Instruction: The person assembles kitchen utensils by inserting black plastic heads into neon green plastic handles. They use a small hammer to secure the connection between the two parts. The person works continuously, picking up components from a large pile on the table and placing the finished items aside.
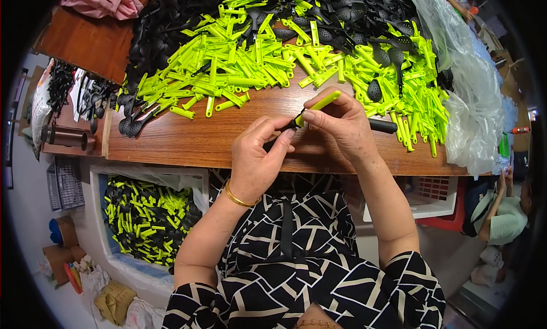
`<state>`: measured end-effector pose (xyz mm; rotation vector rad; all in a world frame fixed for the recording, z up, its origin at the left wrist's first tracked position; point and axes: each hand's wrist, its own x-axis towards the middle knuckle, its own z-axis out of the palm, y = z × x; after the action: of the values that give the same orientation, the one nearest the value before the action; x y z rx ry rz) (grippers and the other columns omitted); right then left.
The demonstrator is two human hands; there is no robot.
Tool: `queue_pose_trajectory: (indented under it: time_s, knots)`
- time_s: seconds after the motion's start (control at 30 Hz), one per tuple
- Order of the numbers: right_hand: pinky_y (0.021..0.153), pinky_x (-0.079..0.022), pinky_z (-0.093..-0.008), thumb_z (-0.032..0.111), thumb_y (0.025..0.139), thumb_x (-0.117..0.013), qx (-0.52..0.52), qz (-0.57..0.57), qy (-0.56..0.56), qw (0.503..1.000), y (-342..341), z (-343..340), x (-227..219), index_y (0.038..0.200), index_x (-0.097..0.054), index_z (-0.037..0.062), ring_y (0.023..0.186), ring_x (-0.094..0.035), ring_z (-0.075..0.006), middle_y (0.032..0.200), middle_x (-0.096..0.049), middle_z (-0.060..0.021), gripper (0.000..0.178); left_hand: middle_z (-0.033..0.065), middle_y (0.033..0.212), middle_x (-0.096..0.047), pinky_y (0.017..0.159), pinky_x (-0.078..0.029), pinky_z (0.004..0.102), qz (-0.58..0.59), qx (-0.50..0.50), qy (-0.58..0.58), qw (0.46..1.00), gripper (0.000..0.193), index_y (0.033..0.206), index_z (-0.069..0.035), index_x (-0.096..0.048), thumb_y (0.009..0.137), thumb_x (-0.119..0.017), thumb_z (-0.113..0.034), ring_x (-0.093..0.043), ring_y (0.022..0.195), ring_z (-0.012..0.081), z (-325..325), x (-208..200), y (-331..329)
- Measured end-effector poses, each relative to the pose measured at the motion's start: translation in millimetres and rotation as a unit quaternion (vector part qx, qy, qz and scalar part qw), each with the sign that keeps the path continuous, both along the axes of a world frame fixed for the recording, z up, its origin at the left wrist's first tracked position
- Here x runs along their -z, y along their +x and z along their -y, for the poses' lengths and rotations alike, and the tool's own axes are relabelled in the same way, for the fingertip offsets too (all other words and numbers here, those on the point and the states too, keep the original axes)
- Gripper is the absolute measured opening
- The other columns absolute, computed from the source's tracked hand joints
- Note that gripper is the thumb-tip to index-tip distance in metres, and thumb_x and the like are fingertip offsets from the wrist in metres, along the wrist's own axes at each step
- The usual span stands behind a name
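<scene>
Above the front of the wooden table (171, 142), both of my hands are brought together. My left hand (254, 158) pinches a small black utensil piece (292, 125), mostly hidden by the fingers; its kind cannot be made out. Between thumb and fingers, my right hand (348, 124) grips a lime-green handle (327, 99), its lower end meeting the black piece. A loose heap of similar green handles (228, 64) lies just beyond my hands. Beside my right wrist, a black rod-like grip (383, 125) rests on the table, partly covered by that hand.
Black perforated spoons (396, 58) pile up at the back, with more green handles (419, 109) at right. Clear plastic sheeting (470, 124) drapes over the right edge. Below left stands a lined bin (99, 215) full of green-and-black pieces. Another person (507, 218) is at far right.
</scene>
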<state>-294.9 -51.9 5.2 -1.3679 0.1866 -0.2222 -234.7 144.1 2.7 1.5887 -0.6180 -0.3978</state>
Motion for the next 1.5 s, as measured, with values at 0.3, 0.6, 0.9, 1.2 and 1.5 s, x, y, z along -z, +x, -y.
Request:
queue_pose_trajectory:
  time_s: [0.3,0.6,0.9,1.2,1.5]
  knots:
    - [0.087,-0.054,-0.0261,0.001,0.096,-0.076,0.02,0.073,0.053,0.996,-2,-18,22,0.119,-0.066,0.0027,0.103,-0.064,-0.0096,0.111,-0.067,-0.0021,0.025,0.0094,0.109,-0.073,0.08,-0.06,0.0249,-0.141,0.021,-0.088,0.986,0.024,0.125,0.006,-0.066,0.103,-0.067,-0.002,-0.077,0.09,0.0154,2,9,-9]
    - [0.082,-0.055,-0.0258,0.003,0.098,-0.075,0.074,0.061,0.083,0.992,-8,-5,10,0.119,-0.071,0.0009,0.09,-0.067,-0.0089,0.102,-0.073,-0.0044,0.022,0.0079,0.111,-0.075,0.08,-0.06,0.0237,-0.171,-0.014,-0.018,0.985,0.023,0.126,0.004,-0.064,0.106,-0.065,-0.007,-0.076,0.088,0.0142,3,14,-3]
    - [0.08,-0.057,-0.025,0.006,0.095,-0.078,-0.059,-0.007,0.049,0.997,-5,7,13,0.111,-0.073,0.002,0.09,-0.069,-0.0097,0.104,-0.074,-0.0041,0.018,0.0097,0.113,-0.07,0.077,-0.061,0.0251,-0.138,-0.006,-0.034,0.99,0.019,0.12,0.007,-0.067,0.103,-0.065,-0.002,-0.077,0.09,0.0174,5,17,-9]
    - [0.087,-0.057,-0.0251,0.009,0.097,-0.077,-0.073,-0.034,0.024,0.996,-4,5,10,0.118,-0.073,0.0016,0.094,-0.072,-0.0101,0.101,-0.077,-0.0043,0.023,0.0098,0.117,-0.071,0.084,-0.06,0.0245,-0.096,0.02,-0.001,0.995,0.025,0.128,0.005,-0.065,0.105,-0.064,-0.003,-0.077,0.094,0.0167,-1,16,-10]
    - [0.091,-0.055,-0.0295,-0.001,0.091,-0.08,-0.107,-0.046,0.029,0.993,-14,-12,-13,0.114,-0.071,-0.0001,0.099,-0.069,-0.0125,0.105,-0.073,-0.0059,0.024,0.0156,0.104,-0.074,0.083,-0.063,0.0285,-0.359,0.192,-0.122,0.905,0.033,0.137,0.001,-0.058,0.111,-0.057,-0.019,-0.077,0.094,0.0216,-34,10,15]
